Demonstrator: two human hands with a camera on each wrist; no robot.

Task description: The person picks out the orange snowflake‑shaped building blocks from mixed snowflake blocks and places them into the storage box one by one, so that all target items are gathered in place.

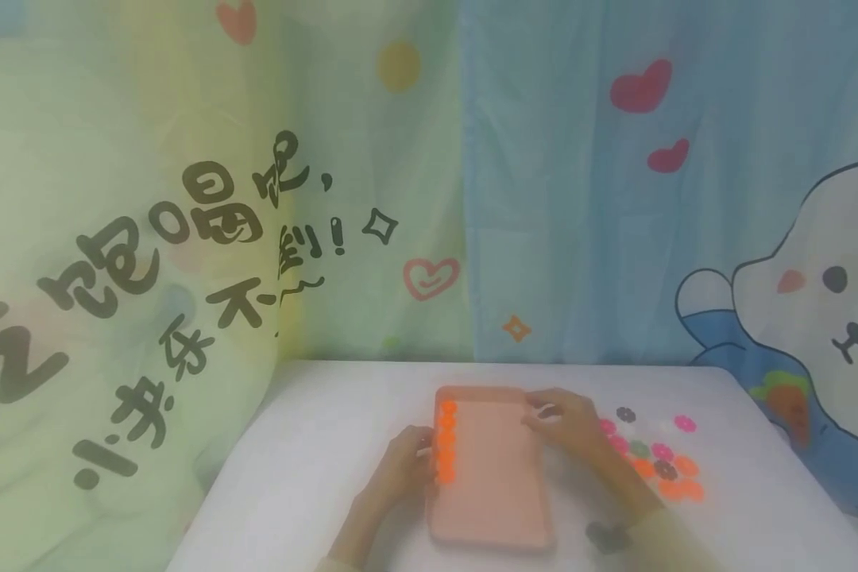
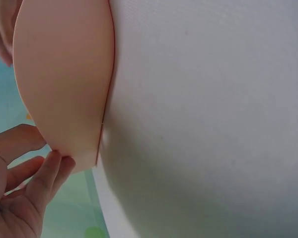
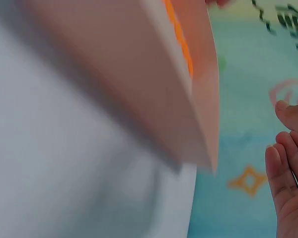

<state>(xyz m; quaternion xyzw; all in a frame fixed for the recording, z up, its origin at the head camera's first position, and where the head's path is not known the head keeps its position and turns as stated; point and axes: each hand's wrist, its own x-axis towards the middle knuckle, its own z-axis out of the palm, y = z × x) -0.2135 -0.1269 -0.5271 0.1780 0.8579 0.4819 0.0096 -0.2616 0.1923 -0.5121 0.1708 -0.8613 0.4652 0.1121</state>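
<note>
A shallow pink tray (image 1: 489,477) lies on the white table. Along its inner left side runs a column of orange flower-shaped pieces (image 1: 446,443). My left hand (image 1: 406,462) is at the tray's left wall; in the left wrist view the thumb and fingertips (image 2: 53,157) pinch the rim near a corner. Over the far right corner is my right hand (image 1: 563,419), its thumb and fingers apart. The right wrist view shows that hand (image 3: 290,163) a little away from the tray wall (image 3: 139,94), with nothing between its fingers.
Right of the tray lie scattered flower-shaped pieces: pink (image 1: 685,423), orange (image 1: 685,488), dark grey (image 1: 625,415) and green (image 1: 639,450). A dark shadow falls near my right forearm. Printed curtains (image 1: 536,199) hang behind and left of the table (image 1: 314,445).
</note>
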